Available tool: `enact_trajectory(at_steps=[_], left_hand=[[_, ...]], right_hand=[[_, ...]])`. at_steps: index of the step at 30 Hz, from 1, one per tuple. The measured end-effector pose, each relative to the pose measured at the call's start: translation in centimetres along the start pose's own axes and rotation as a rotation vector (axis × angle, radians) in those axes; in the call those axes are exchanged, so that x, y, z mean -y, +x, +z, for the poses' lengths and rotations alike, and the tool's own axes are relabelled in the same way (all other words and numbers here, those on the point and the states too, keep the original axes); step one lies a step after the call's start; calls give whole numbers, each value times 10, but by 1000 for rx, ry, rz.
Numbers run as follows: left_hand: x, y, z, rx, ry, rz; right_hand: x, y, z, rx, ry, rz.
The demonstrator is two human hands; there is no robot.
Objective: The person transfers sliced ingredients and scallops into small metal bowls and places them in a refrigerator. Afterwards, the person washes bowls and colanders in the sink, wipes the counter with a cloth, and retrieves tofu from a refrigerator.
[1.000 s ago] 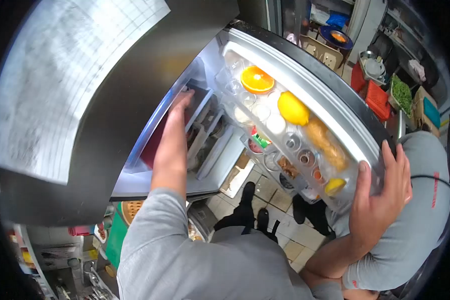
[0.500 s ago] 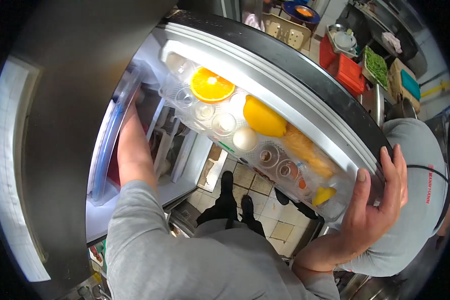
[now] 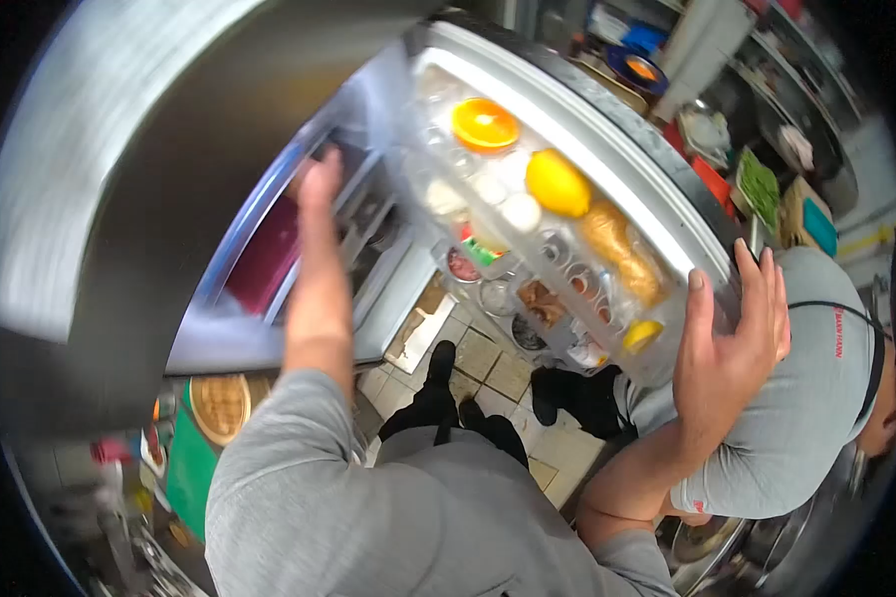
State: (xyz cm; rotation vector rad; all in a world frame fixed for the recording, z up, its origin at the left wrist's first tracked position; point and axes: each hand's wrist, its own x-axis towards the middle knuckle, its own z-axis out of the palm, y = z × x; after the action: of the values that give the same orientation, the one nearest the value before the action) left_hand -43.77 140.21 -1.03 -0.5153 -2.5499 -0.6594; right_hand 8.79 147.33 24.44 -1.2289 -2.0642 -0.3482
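My left hand (image 3: 321,179) is inside the fridge, smeared by motion, its fingers unclear. It is above a dark red tub or drawer (image 3: 269,254). My right hand (image 3: 732,333) holds the outer edge of the open fridge door (image 3: 607,129), thumb on the inner side and fingers along the rim. In the door's clear shelf lie a halved orange (image 3: 486,125), a lemon (image 3: 558,184), white eggs (image 3: 521,212), a brownish wrapped food (image 3: 622,249) and a cut lemon piece (image 3: 642,336). Several small packs and tubs show in the lower door shelf (image 3: 543,303).
A co-worker in a grey shirt (image 3: 796,398) bends close behind the door at my right. A green board (image 3: 197,458) and a round tan container (image 3: 221,408) are at lower left. Beyond the door stand a tray of greens (image 3: 759,189) and a teal board (image 3: 814,224).
My left hand has drawn back from deep behind the clear fridge panel and now shows. The door stands wider, exposing its lower shelf. My right hand stays on the door edge.
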Motion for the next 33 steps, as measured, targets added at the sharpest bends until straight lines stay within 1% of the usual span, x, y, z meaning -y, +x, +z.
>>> enact_trajectory(at_steps=[1,2,3,4,5,6,7,8,9,11,12,13,15,17,19,21,22,23,24,25,26,27,28,29,31,32,33], left_hand=[[-11,-49,-17,-249,-11,-36],[-27,-98,-66,-280,-253,77],[-23,-149,-78,-309,-235,145],[-19,-196,-112,-133,-339,294],[-22,-262,-139,-80,-338,285],[-15,-316,-173,103,-405,343],[0,-369,-207,359,-369,403],[18,-406,-239,479,-353,408],[39,-433,-268,602,-346,407],[107,-488,-301,547,-378,99],[138,-502,-327,447,-446,-59],[179,-524,-345,268,-259,-83],[262,-578,-385,47,-290,-467],[328,-638,-436,-341,-136,-747],[381,-719,-478,-656,-42,-1116],[408,-806,-511,-894,151,-1140],[418,-854,-526,-866,265,-1149],[420,-902,-537,-831,377,-1157],[414,-943,-548,-842,249,-1337],[404,-973,-561,-845,110,-1507],[384,-980,-589,-704,156,-1813],[378,-1018,-591,-717,101,-1907],[369,-1048,-595,-658,37,-2002],[386,-1134,-559,-672,-27,-2070],[363,-1169,-578,-91,-74,-2206],[352,-1174,-593,-3,-125,-2216],[346,-1170,-610,88,-173,-2222]], right_hand=[[-3,-4,-4,-8,48,-30],[-7,-7,-5,-27,122,-28],[-9,-8,-6,-40,200,-34],[-10,-14,-8,-71,333,-52],[-5,-23,-9,-53,399,-99],[2,-33,-9,-144,887,-12],[9,-43,-11,-220,1370,106],[21,-57,-19,-158,1556,14],[34,-71,-24,-136,1607,1],[67,-106,-35,279,1876,-202],[80,-128,-37,490,1822,-211],[92,-153,-38,703,1766,-254],[114,-205,-28,864,1450,-554],[131,-271,-16,953,1319,-691],[134,-334,6,1191,1334,-772],[152,-376,-6,1329,1153,-1068],[170,-394,-26,1323,1159,-1113],[192,-414,-51,1383,1044,-1283],[214,-434,-76,1432,914,-1446],[237,-455,-101,1422,911,-1477],[262,-475,-128,1393,868,-1669],[284,-495,-156,1357,814,-1854],[306,-511,-188,1309,623,-1978],[324,-528,-210,1302,608,-1995],[359,-574,-243,1212,652,-2011],[372,-600,-245,1201,845,-2001],[385,-619,-255,1209,858,-2004]])
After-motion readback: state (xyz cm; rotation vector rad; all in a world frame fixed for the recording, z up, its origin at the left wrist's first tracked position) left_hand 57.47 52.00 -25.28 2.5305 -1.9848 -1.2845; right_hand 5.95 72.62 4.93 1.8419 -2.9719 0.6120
